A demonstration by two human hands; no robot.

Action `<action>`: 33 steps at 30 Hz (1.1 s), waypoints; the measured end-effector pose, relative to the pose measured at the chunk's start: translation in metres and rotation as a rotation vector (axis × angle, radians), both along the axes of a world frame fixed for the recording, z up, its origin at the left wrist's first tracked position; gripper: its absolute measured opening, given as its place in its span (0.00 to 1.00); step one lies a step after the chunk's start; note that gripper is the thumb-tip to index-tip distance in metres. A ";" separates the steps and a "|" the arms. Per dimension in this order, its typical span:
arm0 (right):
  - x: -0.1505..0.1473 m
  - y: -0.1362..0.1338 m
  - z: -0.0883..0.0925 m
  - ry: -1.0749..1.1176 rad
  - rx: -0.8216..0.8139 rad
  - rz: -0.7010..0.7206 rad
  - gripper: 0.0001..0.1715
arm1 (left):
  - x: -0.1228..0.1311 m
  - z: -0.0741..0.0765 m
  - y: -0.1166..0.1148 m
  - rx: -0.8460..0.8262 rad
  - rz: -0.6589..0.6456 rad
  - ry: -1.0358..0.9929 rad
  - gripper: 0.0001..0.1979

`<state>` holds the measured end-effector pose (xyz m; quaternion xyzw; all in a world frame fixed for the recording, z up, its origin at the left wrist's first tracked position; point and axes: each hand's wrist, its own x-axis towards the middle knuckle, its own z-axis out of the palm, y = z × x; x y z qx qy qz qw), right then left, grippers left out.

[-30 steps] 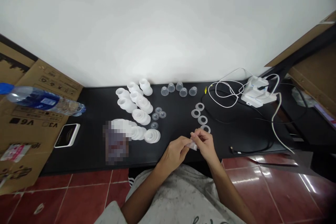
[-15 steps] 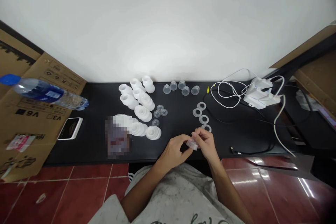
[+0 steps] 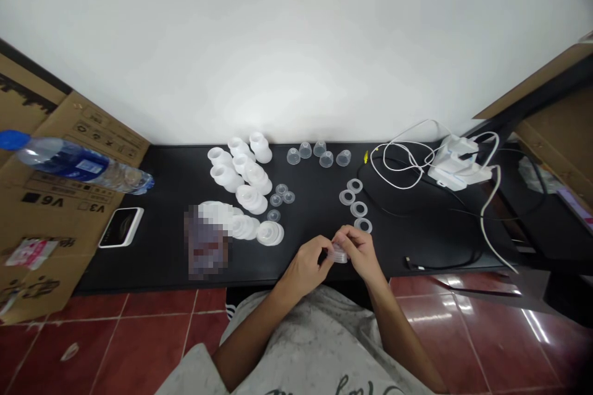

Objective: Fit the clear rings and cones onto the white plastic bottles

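Note:
My left hand and my right hand meet at the table's front edge. Between them, gripped by the fingers of both, is a clear ribbed bottle collar ring; fingers cover part of it, and I cannot tell whether anything sits inside. Just beyond my right hand lie several flat clear rings in a rough column. Left of my hands are several clear silicone nipples and a white baby bottle. Several more white bottles stand or lie farther back, and clear domed caps rest near the wall.
A white power strip with tangled cables takes up the table's right side. A cable plug lies near the front right. At left are a phone, a water bottle and a cardboard box. A blurred patch hides something.
My left fingers have drawn slightly closer together at the clear ring, and it has turned a little between my hands. The view has shifted slightly; the table items stay put.

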<state>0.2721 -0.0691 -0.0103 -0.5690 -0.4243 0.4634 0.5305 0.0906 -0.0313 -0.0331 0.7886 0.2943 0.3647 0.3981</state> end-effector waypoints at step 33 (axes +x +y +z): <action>-0.002 0.001 0.003 0.038 -0.017 -0.010 0.29 | -0.001 0.006 -0.002 0.129 0.122 -0.184 0.07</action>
